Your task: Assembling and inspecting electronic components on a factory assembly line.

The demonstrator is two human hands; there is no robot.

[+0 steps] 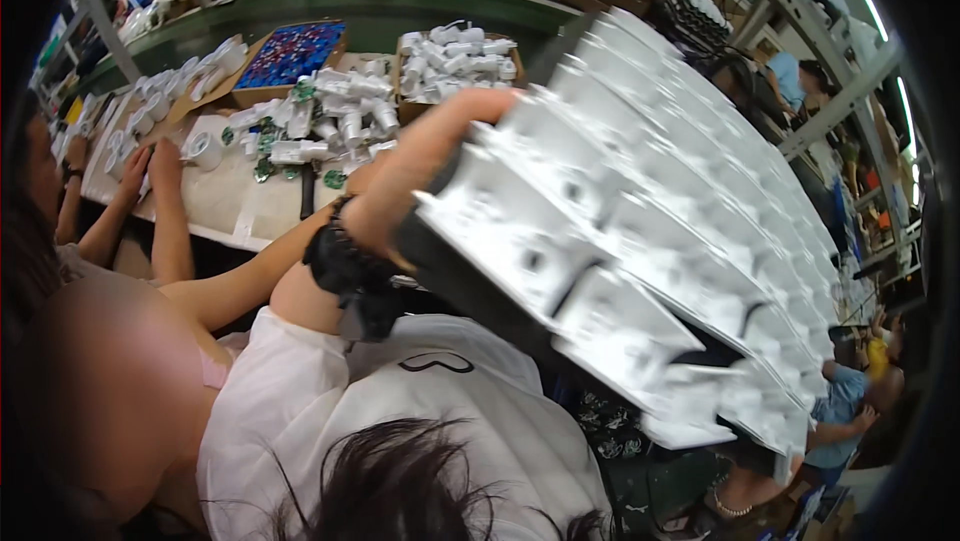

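Observation:
A large black tray [480, 286], tilted steeply, is packed with rows of white plastic housings [640, 151] and fills the right half of the view. My left hand [440, 146], with a black band on its wrist, is closed round the tray's upper left edge; its fingertips are partly hidden. At the tray's lower right corner my right hand [755, 486], wearing a beaded bracelet, grips the edge, most of its fingers out of sight. A few housings near the lower edge sit askew.
Left is a workbench [225, 206] with a pile of white fittings [345, 106], green circuit boards [265, 171] and a carton of blue and red parts [290, 56]. Close on my left sits a co-worker whose hands [150, 166] rest there. A green conveyor [400, 16] runs behind; metal posts stand right.

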